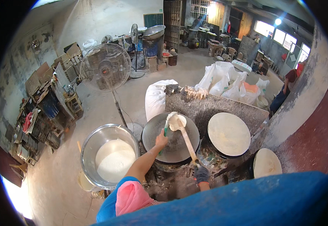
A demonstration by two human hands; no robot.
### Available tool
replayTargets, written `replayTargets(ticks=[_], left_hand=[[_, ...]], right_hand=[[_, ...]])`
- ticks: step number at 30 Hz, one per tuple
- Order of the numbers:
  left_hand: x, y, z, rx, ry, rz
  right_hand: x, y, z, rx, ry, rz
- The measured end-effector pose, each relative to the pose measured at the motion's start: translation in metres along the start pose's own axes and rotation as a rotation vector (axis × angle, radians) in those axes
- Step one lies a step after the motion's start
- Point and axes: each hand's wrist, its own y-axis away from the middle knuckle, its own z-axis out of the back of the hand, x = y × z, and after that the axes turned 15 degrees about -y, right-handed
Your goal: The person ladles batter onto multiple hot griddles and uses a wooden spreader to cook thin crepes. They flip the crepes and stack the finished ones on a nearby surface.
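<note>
- Leftward, at nine o'clock, cluttered shelves [39, 109] stand along the stained wall.
- Next comes a standing fan [105, 69] at ten o'clock, with its round wire cage facing this way and its pole running down behind the bowl.
- At eight o'clock sits a big metal bowl [89, 150], with a pool of white batter [115, 160] in the bottom.
- Just above the centre, toward twelve o'clock, a stuffed white sack [155, 100] rests behind the pan.
- Just under the centre, at six o'clock, the bare left hand [161, 139] has its fingers closed around the green handle of a scraper [165, 132], which points up toward twelve.
- Below both tools is the round grey pan [171, 148].
- Over its upper part, the ladle [187, 141] meets the scraper, and thick white batter clings there; its wooden handle slants down toward five o'clock.
- At five o'clock, the right hand [201, 174], in a dark grey glove, is wrapped around the handle's dark end.
- Between three and four o'clock lies a pale round disc [229, 133] with a dark side beneath.
- At two o'clock stand white plastic bags [218, 77].
- A smaller-looking pale round [267, 164] is at four o'clock.
- Rightmost, between two and three o'clock, another person [289, 84] is partly hidden by the wall.
</note>
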Motion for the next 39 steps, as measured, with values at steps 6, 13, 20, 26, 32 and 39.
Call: replayTargets(ticks=[6,13,20,26,32,39], left_hand=[[0.034,-0.016,-0.005,-0.106,-0.353,-0.126],[0.042,-0.036,0.047,-0.231,0.266,0.076],[0.157,0.111,0.074,0.023,0.281,0.061],[0.188,0.186,0.09,0.246,0.33,0.251],[0.182,0.197,0.093,0.17,0.254,0.138],[0.153,0.214,0.087,0.187,0.184,0.26]], right_hand=[[-0.037,-0.036,-0.05,-0.237,-0.925,-0.029],[-0.002,-0.084,-0.097,0.003,-0.865,-0.494],[0.013,-0.088,-0.09,-0.151,-0.802,0.046],[0.031,-0.078,-0.097,-0.039,-1.148,-0.336],[0.036,-0.086,-0.086,-0.012,-0.971,-0.372],[-0.012,-0.13,-0.1,0.203,-0.996,-0.113]])
